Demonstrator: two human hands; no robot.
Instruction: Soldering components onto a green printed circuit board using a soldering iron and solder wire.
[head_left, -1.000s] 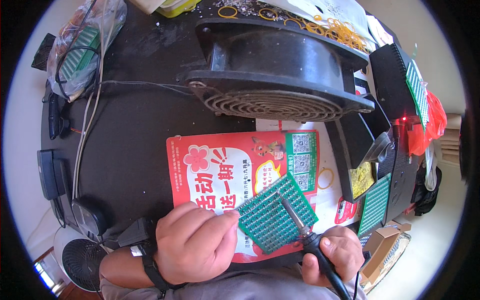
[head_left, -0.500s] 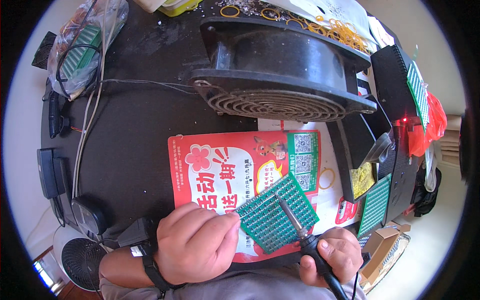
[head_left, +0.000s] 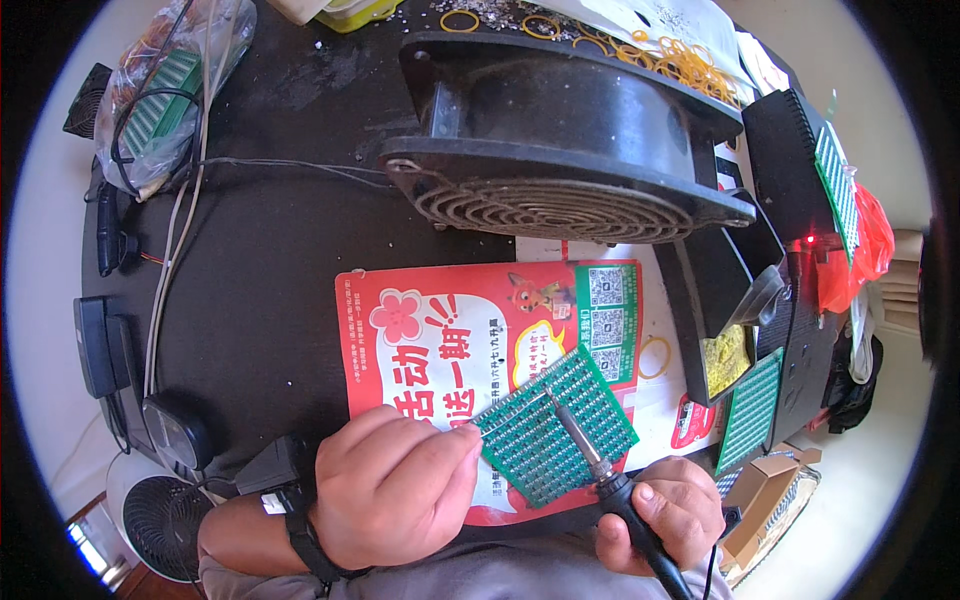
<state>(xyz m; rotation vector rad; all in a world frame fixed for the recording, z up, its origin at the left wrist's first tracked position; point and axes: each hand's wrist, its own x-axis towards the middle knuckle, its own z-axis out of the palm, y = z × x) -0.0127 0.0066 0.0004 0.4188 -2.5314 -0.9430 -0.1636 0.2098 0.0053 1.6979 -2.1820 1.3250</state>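
A green circuit board (head_left: 560, 460), covered with rows of small solder points, lies tilted on a red and white printed sheet (head_left: 375, 340). My left hand (head_left: 395, 485) is closed, pinching a thin silvery solder wire (head_left: 512, 412) that reaches across the board's upper part. My right hand (head_left: 680, 515) grips the black handle of a soldering iron (head_left: 632, 505). The iron's tip points up and left and meets the board close to the wire's far end. Whether tip and wire touch is too small to tell.
A big black fan (head_left: 560, 180) stands just beyond the sheet. To the right are an iron stand with yellow filling (head_left: 728, 362) and another green board (head_left: 750, 410). Rubber bands (head_left: 690, 70) lie at the back. Cables (head_left: 175, 240) and a bagged board (head_left: 165, 100) are at left.
The soldering iron's tip has shifted slightly left along the board. My left hand and the wire have barely moved; the board stays in place.
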